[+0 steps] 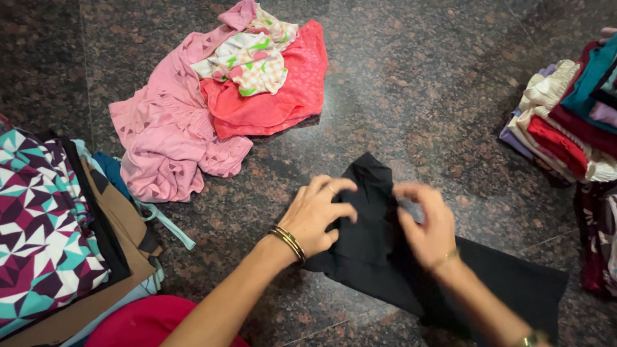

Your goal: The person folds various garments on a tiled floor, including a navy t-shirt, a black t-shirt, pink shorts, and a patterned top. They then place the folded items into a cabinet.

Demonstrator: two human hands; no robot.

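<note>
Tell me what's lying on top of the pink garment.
On the pink garment lie a coral-red garment and, above it, a white piece with green and pink checks. The pink fabric beneath them is covered.

The floor (437, 77) is dark speckled polished stone with thin seams. A black garment (379, 250) lies flat on it near the middle. Beyond that sits a loose heap: a pink garment (160, 128), a coral one (283, 96), and a white patterned piece (250, 61) on top. At the left edge lies a folded stack (58, 238) topped by geometric print. At the right edge rests another folded pile (565, 122). A red cloth (141, 321) lies at the bottom.
</note>
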